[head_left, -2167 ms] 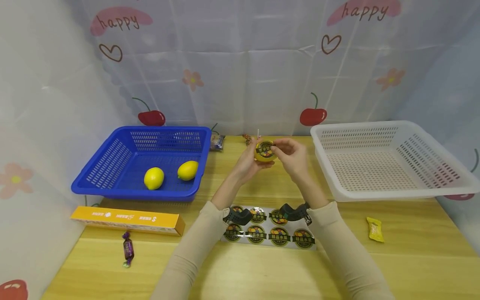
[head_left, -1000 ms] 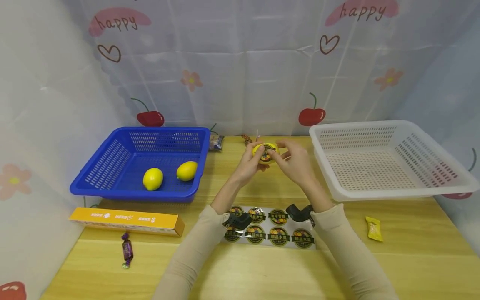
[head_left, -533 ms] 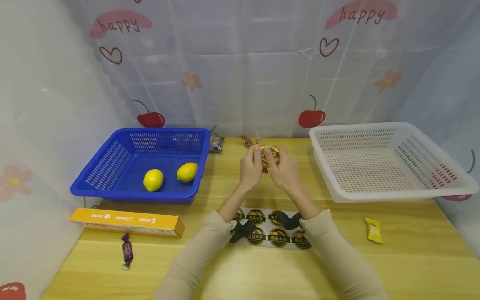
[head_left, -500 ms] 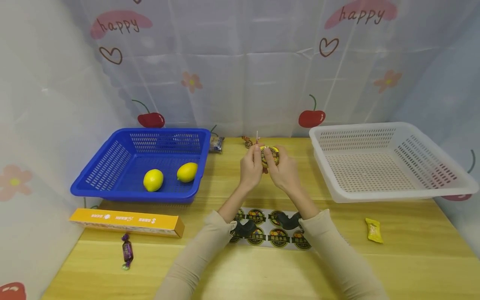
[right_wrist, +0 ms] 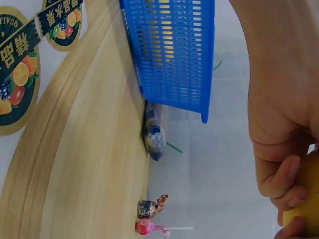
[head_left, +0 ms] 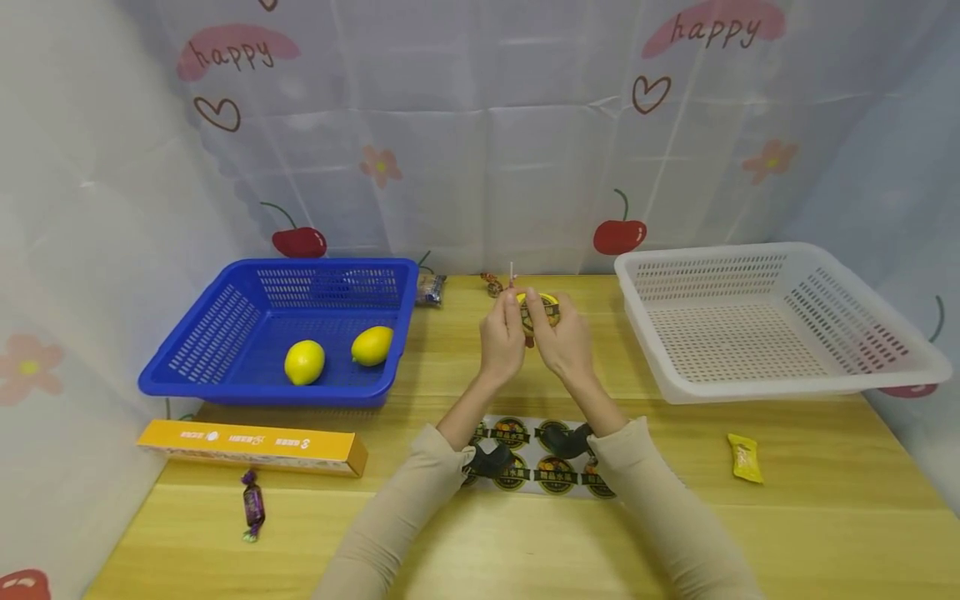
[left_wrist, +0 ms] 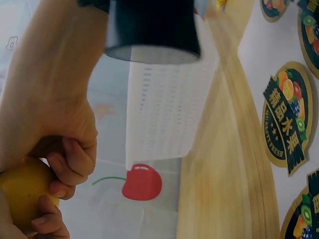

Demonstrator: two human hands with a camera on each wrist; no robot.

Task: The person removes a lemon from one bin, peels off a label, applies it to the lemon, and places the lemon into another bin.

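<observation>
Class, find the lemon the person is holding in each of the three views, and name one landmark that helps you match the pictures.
Head view: the held lemon sits at centre, between both hands, above the table.
Left wrist view: the lemon is at the bottom left corner, under curled fingers.
Right wrist view: the lemon shows as a yellow edge at the bottom right.
Shared landmark: the sticker sheet on the table.

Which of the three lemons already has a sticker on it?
The lemon held up between both hands, over the middle of the table, carries a round dark sticker. The two lemons in the blue basket, left one and right one, show plain yellow skin.
</observation>
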